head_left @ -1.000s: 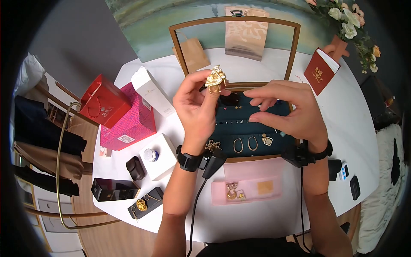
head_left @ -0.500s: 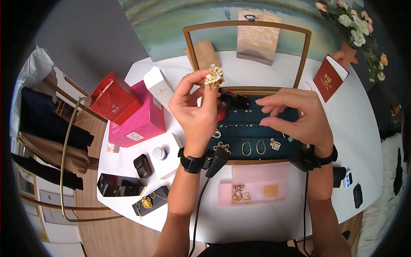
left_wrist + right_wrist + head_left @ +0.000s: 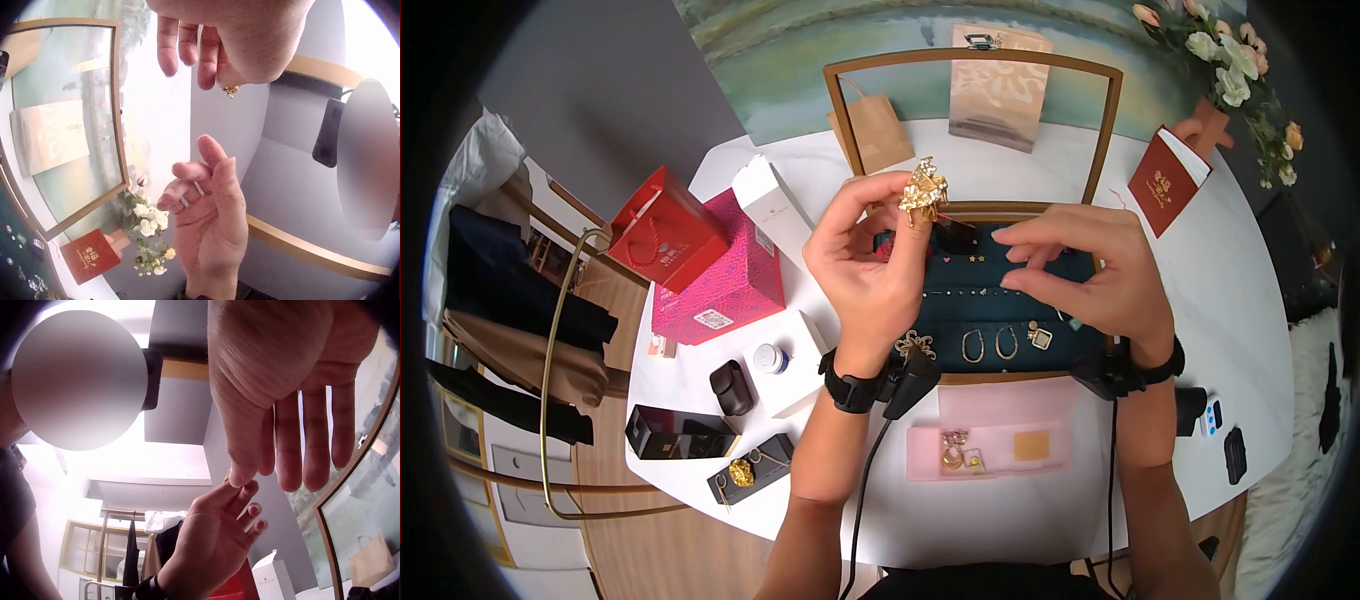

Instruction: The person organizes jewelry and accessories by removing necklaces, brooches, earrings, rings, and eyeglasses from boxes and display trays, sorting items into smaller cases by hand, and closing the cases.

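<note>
A shiny, ornate gold ornament (image 3: 923, 190) is pinched upright between the thumb and fingers of my left hand (image 3: 862, 262), above the jewelry box. To its right my right hand (image 3: 1100, 265) hovers over the box, its thumb and fingers apart and nothing between them. Below both hands lies the jewelry box (image 3: 956, 311), lined in dark teal, with its glass lid raised in a wooden frame (image 3: 1112, 120). Hoop earrings (image 3: 973, 346), a square pendant (image 3: 1039, 338) and rows of small studs sit in it. In the left wrist view, only a bit of the gold ornament (image 3: 232, 92) shows past the fingers.
In front of the box stands an opened pink case (image 3: 990, 470) with jewelry. A black tray (image 3: 772, 462) with a gold piece, a white box (image 3: 805, 350), a pink box (image 3: 745, 270) and a red bag (image 3: 668, 230) are on the left. A red booklet (image 3: 1165, 185) stands back right.
My left hand has moved a little right, toward the right hand, and the gold ornament has turned in its fingers. The right hand keeps nearly the same pose. The head view has shifted.
</note>
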### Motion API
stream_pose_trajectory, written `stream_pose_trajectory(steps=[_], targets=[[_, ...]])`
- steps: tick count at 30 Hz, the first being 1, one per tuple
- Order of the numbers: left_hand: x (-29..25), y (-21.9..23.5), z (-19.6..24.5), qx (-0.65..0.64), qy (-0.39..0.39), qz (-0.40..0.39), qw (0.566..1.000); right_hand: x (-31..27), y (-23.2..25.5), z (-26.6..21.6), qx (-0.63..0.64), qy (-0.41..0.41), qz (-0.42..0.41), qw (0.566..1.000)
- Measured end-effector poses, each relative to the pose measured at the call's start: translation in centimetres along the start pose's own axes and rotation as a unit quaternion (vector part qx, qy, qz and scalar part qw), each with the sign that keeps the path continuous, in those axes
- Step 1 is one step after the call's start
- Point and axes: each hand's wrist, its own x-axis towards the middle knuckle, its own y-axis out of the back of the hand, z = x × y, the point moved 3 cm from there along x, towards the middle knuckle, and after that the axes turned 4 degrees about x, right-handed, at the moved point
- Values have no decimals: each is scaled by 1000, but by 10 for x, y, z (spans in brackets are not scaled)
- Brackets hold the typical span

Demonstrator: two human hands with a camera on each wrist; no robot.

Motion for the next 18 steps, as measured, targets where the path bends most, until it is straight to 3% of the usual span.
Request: stream_pose_trajectory(steps=[2, 4, 9, 11, 18], targets=[[0, -3, 0, -3, 14, 16, 1000, 1, -2, 1, 1, 17, 30, 999], [1, -5, 7, 110, -91, -23, 990, 1, -1, 0, 2, 34, 60, 998], [-6, -16, 9, 74, -40, -32, 996, 1, -2, -3, 6, 47, 71, 996], [-8, -20, 11, 100, -77, -55, 991, 1, -2, -2, 4, 50, 70, 996], [-9, -20, 10, 88, -95, -55, 990, 0, -2, -5, 0, 54, 71, 996]])
